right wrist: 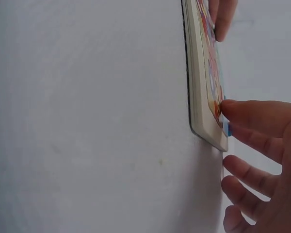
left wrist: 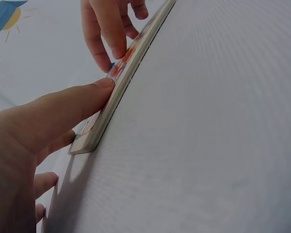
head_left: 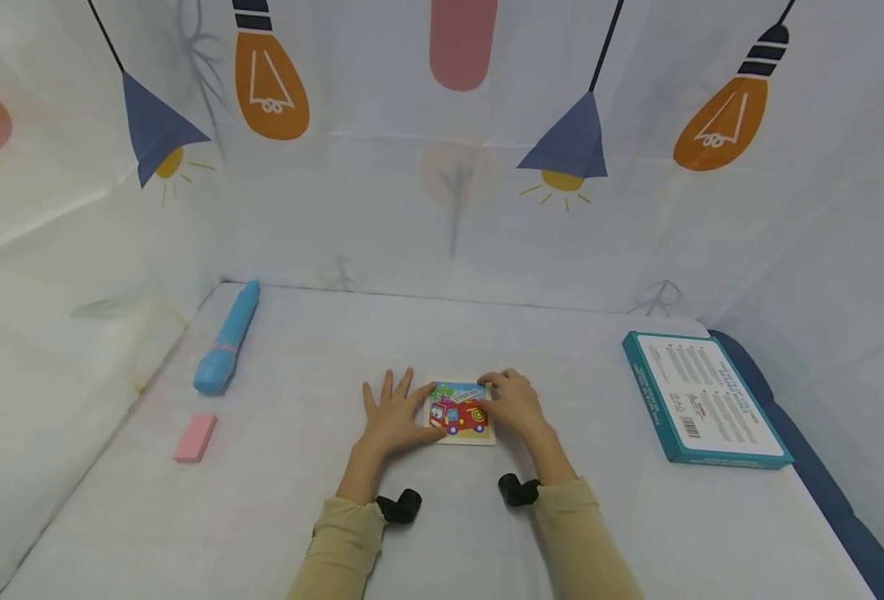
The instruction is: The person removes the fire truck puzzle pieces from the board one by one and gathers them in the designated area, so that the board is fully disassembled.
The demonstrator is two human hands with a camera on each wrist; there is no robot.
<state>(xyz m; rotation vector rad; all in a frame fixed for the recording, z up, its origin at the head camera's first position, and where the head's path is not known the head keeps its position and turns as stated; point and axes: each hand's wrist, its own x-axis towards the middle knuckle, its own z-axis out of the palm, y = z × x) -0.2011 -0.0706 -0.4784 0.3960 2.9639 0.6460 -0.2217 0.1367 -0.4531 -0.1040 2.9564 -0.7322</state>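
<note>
A small wooden jigsaw puzzle (head_left: 460, 417) with a red fire truck picture lies flat on the white table in the head view. My left hand (head_left: 395, 421) is spread at its left side, thumb on the lower left of the board and index finger at the upper left corner. At the upper right corner, my right hand (head_left: 515, 406) pinches a puzzle piece (right wrist: 227, 128) between thumb and index finger. The piece's blue edge stands slightly proud of the board in the right wrist view. The other right fingers rest curled beside the board.
A blue microphone-shaped object (head_left: 227, 340) and a pink block (head_left: 197, 437) lie on the left of the table (head_left: 299, 350). On the right is a teal and white box (head_left: 707, 398), near a dark blue chair back (head_left: 809, 450). Printed white sheets hang around the table.
</note>
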